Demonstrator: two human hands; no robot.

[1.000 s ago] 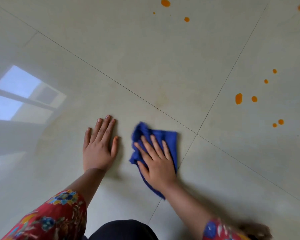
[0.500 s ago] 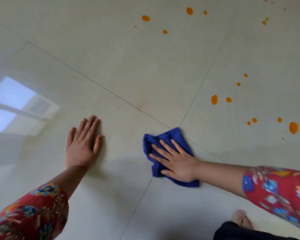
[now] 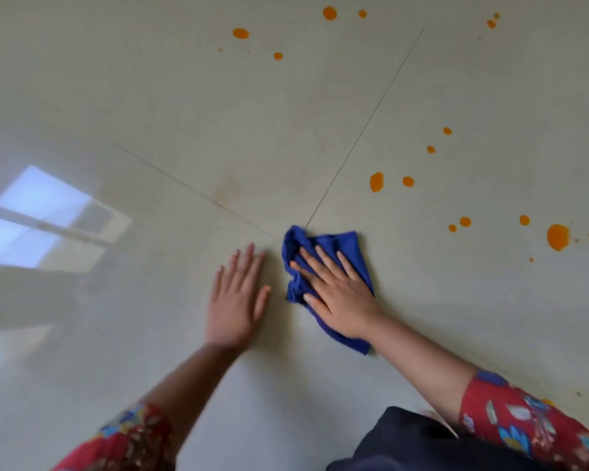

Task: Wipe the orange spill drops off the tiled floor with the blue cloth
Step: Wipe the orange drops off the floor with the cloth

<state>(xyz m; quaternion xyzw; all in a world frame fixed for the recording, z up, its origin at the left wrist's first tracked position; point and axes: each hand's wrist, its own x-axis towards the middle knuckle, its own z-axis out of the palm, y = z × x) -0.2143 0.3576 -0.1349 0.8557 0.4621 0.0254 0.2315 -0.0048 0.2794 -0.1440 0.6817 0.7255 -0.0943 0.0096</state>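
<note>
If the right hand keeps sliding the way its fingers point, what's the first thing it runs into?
The right hand points up and to the left over the blue cloth. Past the cloth's edge lies only bare tile and the grout joint; no orange drops sit close on that line, as far as visible.

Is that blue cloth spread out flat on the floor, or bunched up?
Bunched up. The blue cloth shows crumpled folds along its left edge, pressed under the flat right hand.

The right hand (image 3: 340, 300) has slid the blue cloth (image 3: 323, 246) up to the tile joint; left hand (image 3: 233, 300) now nearer.
</note>
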